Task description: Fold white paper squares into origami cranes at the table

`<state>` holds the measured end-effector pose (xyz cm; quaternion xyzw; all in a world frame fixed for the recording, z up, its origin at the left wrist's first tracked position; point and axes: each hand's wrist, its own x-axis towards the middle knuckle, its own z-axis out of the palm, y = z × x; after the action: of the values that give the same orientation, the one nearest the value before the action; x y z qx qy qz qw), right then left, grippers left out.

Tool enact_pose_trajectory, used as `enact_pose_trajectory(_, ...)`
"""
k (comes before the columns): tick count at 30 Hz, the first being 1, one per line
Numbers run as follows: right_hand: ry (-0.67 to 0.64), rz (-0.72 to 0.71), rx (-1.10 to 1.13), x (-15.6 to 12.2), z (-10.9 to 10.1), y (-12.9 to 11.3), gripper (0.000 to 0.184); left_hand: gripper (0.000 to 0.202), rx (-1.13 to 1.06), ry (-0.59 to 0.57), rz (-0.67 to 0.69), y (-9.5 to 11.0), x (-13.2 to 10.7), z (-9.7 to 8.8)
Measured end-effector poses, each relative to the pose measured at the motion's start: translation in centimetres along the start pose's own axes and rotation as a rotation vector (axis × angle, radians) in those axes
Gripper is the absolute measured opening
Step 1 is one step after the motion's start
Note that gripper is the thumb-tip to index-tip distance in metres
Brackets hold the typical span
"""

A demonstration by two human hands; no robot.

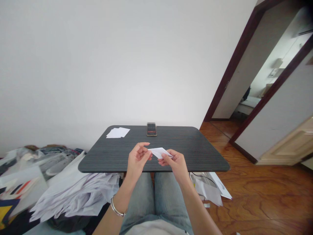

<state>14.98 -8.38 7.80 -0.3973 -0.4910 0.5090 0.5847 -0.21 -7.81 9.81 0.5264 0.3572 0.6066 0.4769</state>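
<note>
A small folded piece of white paper (159, 152), roughly kite-shaped, is held up over the near part of the dark table (110, 156). My left hand (139, 158) pinches its pointed left tip between thumb and fingers, with the index finger stretched out above. At the other end, my right hand (173, 160) grips the paper, thumb on top and fingers beneath. Part of the right end is hidden by that thumb. Several white paper sheets (118, 132) lie overlapping at the table's far left corner.
A phone (151, 129) stands propped at the table's back edge, near the wall. Left of the table is a large heap of white sheets (80, 192) beside bags and cloth. More papers (210, 187) and a cable lie below at the right. A doorway opens at the right.
</note>
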Motion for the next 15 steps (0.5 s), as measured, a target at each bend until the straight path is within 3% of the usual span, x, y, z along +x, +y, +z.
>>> enact_pose_trajectory(7, -0.089, 0.053, 0.007, 0.2, -0.3, 0.0, 0.032, 0.025, 0.203, -0.184, -0.046, -0.5, 0.6, -0.8)
enact_pose_trajectory(15, -0.125, 0.045, -0.012, 0.5, -0.4, 0.4, 0.036, 0.018, 0.171, -0.128, -0.156, -1.1, 1.0, -0.9)
